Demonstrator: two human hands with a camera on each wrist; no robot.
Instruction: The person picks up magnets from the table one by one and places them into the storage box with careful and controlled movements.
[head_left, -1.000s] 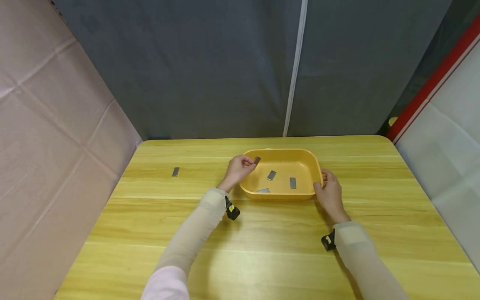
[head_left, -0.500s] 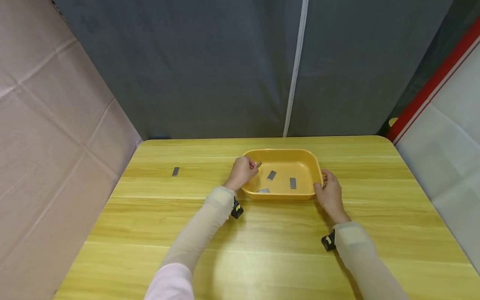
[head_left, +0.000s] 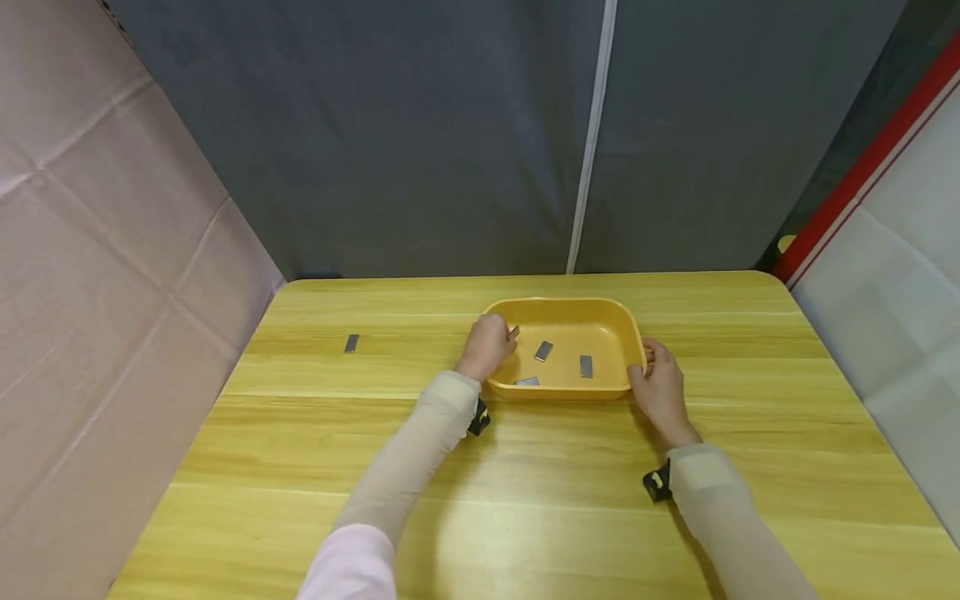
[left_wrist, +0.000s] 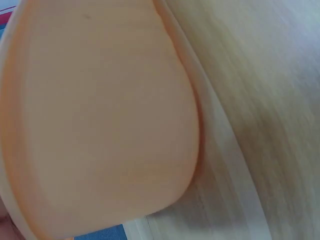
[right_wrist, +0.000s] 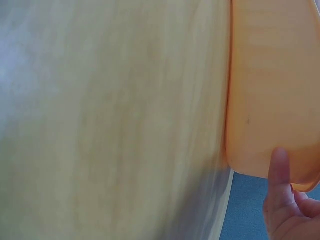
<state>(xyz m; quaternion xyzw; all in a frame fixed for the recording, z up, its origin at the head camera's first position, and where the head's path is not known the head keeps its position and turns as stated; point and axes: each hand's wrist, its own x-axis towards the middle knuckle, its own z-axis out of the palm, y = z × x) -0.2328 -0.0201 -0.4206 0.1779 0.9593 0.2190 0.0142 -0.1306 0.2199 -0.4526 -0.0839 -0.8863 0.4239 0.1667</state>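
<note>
A dark cloth backdrop [head_left: 375,150] fills twelve o'clock beyond the wood-grain table [head_left: 555,517]; the left hand [head_left: 485,345] pinches a tile [head_left: 513,332], the right hand [head_left: 662,387] grips the tray [head_left: 570,318] at three o'clock.

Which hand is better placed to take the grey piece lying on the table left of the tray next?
Probably the left hand: it is nearer the loose grey piece, though it would first have to release the small piece it pinches. The right hand grips the right end of the yellow tray, farther away.
</note>
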